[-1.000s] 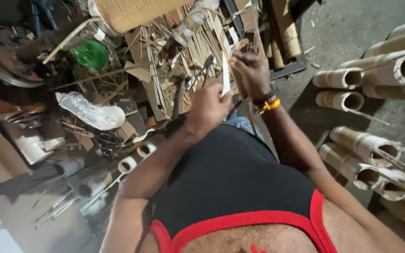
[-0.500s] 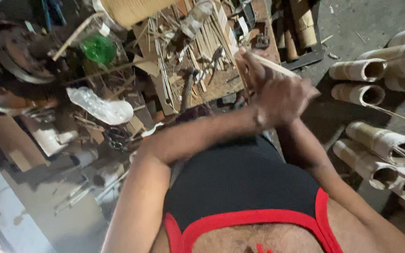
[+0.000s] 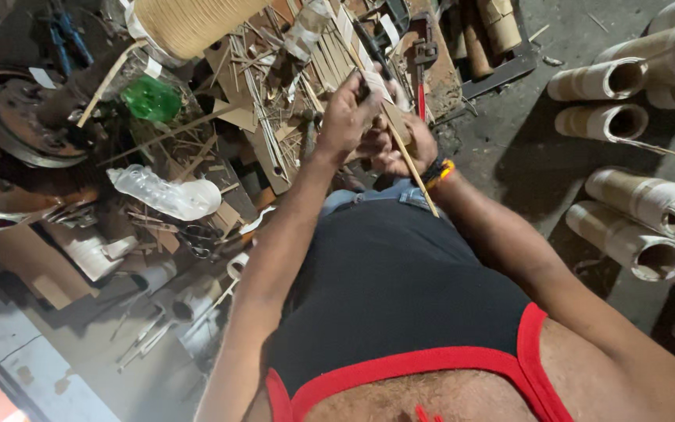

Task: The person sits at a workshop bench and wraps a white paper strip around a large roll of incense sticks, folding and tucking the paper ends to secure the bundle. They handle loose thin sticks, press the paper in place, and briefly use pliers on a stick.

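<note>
Left hand (image 3: 347, 116) clamped on a small flat strip (image 3: 374, 84), raised above the littered floor (image 3: 501, 141). Right hand (image 3: 401, 144) just beside, fingers closed round a thin bamboo stick (image 3: 414, 168) slanting down across the lap. Cardboard tubes (image 3: 599, 121) well apart.

Left hand (image 3: 347, 117), right hand (image 3: 400, 144) grip stick (image 3: 414, 166)

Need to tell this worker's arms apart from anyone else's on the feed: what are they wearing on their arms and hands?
Both arms are bare to the shoulder under a black sleeveless top trimmed in red. The left hand is ungloved, with nothing showing at its wrist. The right hand is ungloved too; its wrist carries a band in black, orange and yellow. No rings can be made out.
</note>
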Motion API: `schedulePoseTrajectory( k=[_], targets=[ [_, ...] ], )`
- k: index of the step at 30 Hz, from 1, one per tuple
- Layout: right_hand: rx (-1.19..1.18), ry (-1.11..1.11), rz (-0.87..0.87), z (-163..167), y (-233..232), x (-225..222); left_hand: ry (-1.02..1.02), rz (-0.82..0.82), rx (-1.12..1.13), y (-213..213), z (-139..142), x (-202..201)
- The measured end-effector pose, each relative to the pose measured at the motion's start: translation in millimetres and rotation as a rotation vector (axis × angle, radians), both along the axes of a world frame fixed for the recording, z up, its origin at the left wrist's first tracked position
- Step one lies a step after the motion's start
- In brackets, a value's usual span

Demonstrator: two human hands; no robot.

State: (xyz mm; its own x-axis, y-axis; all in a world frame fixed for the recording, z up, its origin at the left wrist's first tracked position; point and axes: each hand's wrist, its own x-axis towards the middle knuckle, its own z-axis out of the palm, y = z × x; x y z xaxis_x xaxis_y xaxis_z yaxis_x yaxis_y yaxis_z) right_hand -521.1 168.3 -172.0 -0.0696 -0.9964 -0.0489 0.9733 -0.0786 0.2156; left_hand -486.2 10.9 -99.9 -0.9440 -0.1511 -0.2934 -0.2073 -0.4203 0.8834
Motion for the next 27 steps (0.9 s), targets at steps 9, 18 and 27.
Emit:
schedulePoseTrajectory(
  k=[9,18,27],
  targets=[
    [0.198,0.889,0.105,-23,17,43,-0.126,-0.17,-0.392,-3,-17,28],
    [0.974,1.094,-0.314,57,50,-12,-0.174,-0.128,-0.678,0,-9,48],
    [1.108,1.345,-0.267,72,34,-7,-0.347,-0.261,-0.747,3,37,59]
  ],
)
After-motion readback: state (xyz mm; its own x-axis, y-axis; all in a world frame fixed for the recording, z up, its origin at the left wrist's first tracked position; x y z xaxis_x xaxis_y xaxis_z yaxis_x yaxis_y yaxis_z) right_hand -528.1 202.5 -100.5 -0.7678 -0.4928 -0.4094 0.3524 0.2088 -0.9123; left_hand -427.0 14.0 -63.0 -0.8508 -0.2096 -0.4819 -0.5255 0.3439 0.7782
